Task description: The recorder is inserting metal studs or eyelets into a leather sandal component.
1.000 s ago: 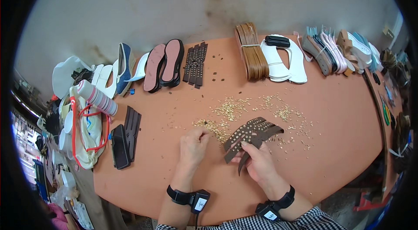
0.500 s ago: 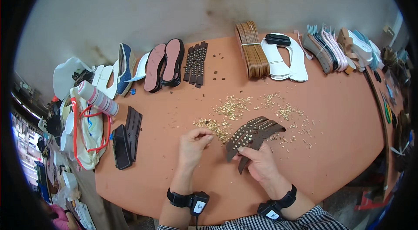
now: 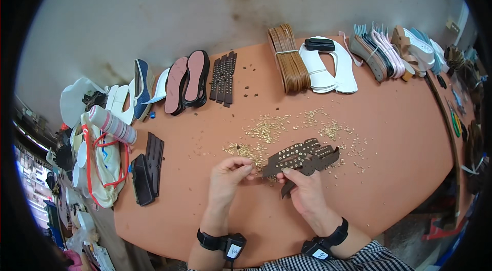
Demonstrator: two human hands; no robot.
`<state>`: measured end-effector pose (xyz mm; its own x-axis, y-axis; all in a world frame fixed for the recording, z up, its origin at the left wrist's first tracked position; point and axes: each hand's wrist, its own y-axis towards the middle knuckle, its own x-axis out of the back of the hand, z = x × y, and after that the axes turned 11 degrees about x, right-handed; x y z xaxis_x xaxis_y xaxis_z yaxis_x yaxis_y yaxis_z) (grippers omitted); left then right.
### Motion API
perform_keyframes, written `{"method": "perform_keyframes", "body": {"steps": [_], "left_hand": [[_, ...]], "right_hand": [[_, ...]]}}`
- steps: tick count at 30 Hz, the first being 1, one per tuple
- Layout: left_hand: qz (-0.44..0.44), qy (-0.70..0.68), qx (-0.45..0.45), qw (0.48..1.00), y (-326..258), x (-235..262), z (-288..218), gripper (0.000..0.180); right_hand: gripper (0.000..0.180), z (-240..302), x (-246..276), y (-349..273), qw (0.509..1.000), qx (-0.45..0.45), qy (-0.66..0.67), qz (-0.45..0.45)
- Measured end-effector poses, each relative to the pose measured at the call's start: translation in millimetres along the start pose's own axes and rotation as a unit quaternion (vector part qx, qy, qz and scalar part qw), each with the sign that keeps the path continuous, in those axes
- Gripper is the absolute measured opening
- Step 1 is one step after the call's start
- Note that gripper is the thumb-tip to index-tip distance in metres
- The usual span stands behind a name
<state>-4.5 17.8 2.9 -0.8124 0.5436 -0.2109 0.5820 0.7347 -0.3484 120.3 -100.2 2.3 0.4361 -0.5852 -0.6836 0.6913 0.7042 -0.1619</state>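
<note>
My right hand [image 3: 302,191] holds a bunch of dark brown leather straps [image 3: 302,157] dotted with gold studs, fanned out over the orange table [image 3: 389,132]. My left hand [image 3: 229,173] hovers just left of the straps' near end, its fingertips pinched together; I cannot tell if a stud is between them. Loose gold studs [image 3: 266,130] lie scattered on the table beyond both hands. Both wrists wear black bands.
Along the far edge lie shoe soles [image 3: 188,81], studded dark straps [image 3: 223,77], a tan strap bundle [image 3: 288,58], white shoe pieces [image 3: 328,66] and stacked sandals [image 3: 389,50]. Dark strap pieces [image 3: 147,167] and a red-handled bag [image 3: 100,163] sit at left.
My left hand has moved slightly right and nearer, closing in on the end of the studded straps. The right hand and the straps have stayed almost still.
</note>
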Motion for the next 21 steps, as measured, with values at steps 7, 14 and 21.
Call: {"method": "perform_keyframes", "body": {"steps": [7,14,21], "left_hand": [[-0.047,0.014,-0.069,0.996,0,-2,2,0.010],[0.029,-0.062,-0.079,0.995,-5,-10,-2,0.008],[0.028,0.022,-0.098,0.995,-16,-15,-6,0.011]], "right_hand": [[0.018,-1,0,0,1.000,-0.015,-0.013,-0.001],[0.017,2,2,0,1.000,-0.015,-0.010,0.012],[0.015,4,-1,0,1.000,-0.016,0.023,0.007]]}}
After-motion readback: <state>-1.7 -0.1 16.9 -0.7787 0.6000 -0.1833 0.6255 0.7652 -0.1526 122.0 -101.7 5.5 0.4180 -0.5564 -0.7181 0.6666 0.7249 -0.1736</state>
